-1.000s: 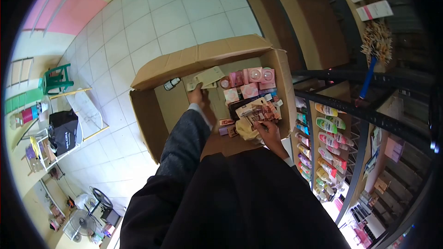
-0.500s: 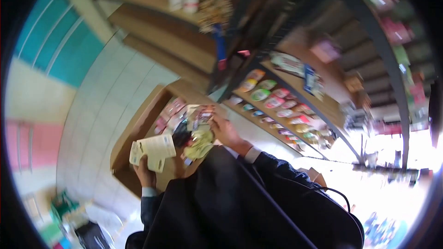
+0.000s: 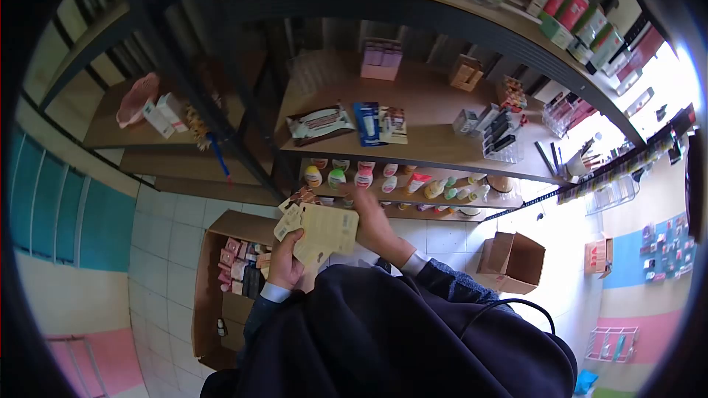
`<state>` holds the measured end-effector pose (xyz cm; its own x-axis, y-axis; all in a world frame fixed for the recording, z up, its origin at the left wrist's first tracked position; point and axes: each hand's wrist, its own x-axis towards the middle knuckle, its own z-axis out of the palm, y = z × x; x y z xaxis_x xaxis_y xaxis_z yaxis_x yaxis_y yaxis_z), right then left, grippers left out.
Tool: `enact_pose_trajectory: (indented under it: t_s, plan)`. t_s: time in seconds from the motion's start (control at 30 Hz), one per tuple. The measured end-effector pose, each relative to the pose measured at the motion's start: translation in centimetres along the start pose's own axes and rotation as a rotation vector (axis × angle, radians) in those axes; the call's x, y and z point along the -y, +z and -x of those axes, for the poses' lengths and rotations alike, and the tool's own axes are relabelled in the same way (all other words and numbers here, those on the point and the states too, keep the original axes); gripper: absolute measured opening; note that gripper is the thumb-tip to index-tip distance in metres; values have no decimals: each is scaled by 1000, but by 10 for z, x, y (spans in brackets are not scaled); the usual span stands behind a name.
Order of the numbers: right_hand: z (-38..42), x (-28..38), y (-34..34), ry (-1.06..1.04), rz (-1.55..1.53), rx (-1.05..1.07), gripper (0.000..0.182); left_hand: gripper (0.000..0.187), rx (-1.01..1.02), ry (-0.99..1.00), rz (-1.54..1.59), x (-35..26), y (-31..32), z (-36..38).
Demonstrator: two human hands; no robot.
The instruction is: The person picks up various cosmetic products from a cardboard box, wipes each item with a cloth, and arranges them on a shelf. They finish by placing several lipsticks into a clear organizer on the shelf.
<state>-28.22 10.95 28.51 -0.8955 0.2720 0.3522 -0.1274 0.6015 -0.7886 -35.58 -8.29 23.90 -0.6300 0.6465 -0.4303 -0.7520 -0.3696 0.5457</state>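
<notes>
My left hand [image 3: 285, 262] is closed around a fanned stack of flat, pale-yellow packets [image 3: 328, 230] with printed backs and hang holes, its thumb across the lower left corner. Behind their top edge a brown patterned packet [image 3: 303, 196] peeks out. My right hand [image 3: 377, 227], smeared by motion, is right at the stack's right edge, and its fingers point up toward the lower shelf. Left of the packets stands an open cardboard box [image 3: 199, 302] holding pink cartons [image 3: 230, 254], dark items and a small bottle [image 3: 220, 326].
Ahead, a shelf board [image 3: 435, 114] bears snack-like packs [image 3: 321, 125], cartons and clear organisers. Below it, a lower shelf carries rows of colourful bottles [image 3: 337, 177]. A dark metal upright [image 3: 221, 110] divides the shelving. Another open cardboard box [image 3: 512, 262] stands on the tiled floor to the right.
My view has swung round to face the shelves. Both hands have moved out of the cardboard box; the left has carried the packets up and right. My right hand has come beside them.
</notes>
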Motion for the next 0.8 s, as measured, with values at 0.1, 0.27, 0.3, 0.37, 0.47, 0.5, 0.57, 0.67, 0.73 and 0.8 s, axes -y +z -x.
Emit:
enact_pose_trajectory:
  t_s: [0.1,0.27,0.3,0.37,0.47,0.5,0.57,0.67,0.73,0.8]
  plan:
    - [6,-5,-46,-58,63,-190,46,32,13,160,-114,13,33,-15]
    - [15,-26,-81,-359,357,85,40,33,-23,133,-122,43,73,-40]
    - [14,-38,-83,-401,403,87,34,33,-29,140,-124,49,79,-47]
    - [15,-59,-94,-309,347,36,29,37,-41,171,-22,59,88,-58]
    - [7,-83,-113,-66,278,-201,19,42,-133,255,-102,63,105,-59]
    - [-1,-93,-121,79,265,-390,14,42,-141,263,-98,65,108,-58]
    - [-24,-120,-138,462,-258,-479,14,45,-148,319,-122,67,108,-54]
    - [-53,-186,-141,462,-516,-393,23,47,-115,487,-351,81,86,-51]
    - [-67,-222,-138,494,-368,-317,29,46,-97,695,-759,78,97,-36]
    - [-71,-231,-136,525,-222,-233,34,46,-83,885,-1174,76,102,-30]
